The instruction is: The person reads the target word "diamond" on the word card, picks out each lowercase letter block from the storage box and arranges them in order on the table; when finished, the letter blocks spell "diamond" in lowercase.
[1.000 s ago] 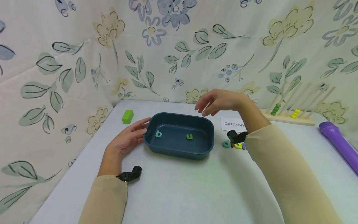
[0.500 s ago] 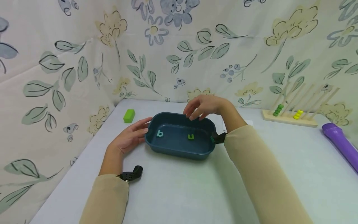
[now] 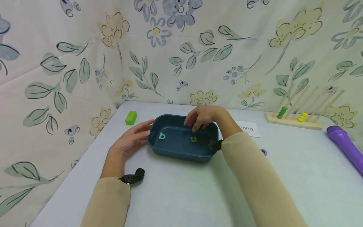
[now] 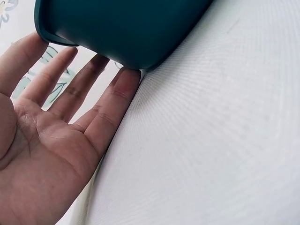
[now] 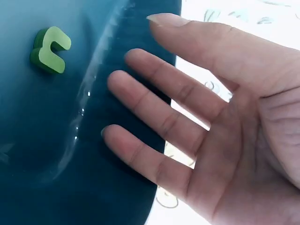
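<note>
A dark teal rectangular tray (image 3: 175, 144) sits on the white table, holding a light teal letter b (image 3: 162, 136) and a green letter (image 3: 193, 139), like a u or n. At its left end, the fingertips of my left hand (image 3: 129, 140) rest against the outer wall; the left wrist view shows the fingers (image 4: 110, 103) extended and the palm bare. Over the tray's right rear part, my right hand (image 3: 205, 116) reaches down inside the rim, fingers loosely bent. In the right wrist view its fingertips hang apart, holding nothing, beside the green letter (image 5: 49, 49).
Behind my right forearm lies a white word card (image 3: 250, 129), partly covered, with a small blue-grey letter (image 3: 263, 152) in front of it. A wooden bead rack (image 3: 293, 121), a purple rod-shaped object (image 3: 344, 149) and a green block (image 3: 131, 118) stand around. A floral cloth hangs behind.
My right hand has moved left and down from above the card into the tray. My left hand has stayed at the tray's left end, and both letters inside lie as before.
</note>
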`<state>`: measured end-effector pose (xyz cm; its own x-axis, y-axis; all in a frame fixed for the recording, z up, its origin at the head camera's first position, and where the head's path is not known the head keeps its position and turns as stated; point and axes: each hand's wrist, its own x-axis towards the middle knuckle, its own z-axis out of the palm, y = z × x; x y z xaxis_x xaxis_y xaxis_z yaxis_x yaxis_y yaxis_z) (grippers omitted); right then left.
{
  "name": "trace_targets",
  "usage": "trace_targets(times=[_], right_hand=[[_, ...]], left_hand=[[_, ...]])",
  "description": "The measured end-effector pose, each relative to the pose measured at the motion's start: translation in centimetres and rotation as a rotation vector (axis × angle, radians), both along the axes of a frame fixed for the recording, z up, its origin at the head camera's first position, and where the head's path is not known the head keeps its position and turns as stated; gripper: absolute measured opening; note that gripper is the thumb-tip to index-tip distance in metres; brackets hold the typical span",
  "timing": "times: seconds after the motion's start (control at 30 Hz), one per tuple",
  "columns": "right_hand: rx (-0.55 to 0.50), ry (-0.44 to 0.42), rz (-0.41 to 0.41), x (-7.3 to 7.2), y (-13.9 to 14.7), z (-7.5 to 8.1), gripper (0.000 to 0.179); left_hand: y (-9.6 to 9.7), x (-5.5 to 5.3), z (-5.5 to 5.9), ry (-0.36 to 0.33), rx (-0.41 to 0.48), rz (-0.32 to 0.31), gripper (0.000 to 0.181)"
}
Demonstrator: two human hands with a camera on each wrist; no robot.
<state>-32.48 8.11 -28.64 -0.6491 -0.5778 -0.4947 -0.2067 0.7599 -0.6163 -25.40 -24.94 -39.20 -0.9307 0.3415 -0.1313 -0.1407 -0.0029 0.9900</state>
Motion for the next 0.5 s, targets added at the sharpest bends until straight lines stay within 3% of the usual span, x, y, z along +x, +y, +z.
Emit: trace_targets(times=[0.27,0.5], right_hand=[[0.088,-0.01,0.061,-0.1,-0.3,-1.2,0.048],[0.135,-0.015,0.05,0.1,-0.5,-1.6,0.043]], left_hand=[[0.1,0.0,-0.1,-0.008,0.0,-0.003,0.059],[0.0,-0.1,-0.1,-0.005,0.003,-0.008,0.06]])
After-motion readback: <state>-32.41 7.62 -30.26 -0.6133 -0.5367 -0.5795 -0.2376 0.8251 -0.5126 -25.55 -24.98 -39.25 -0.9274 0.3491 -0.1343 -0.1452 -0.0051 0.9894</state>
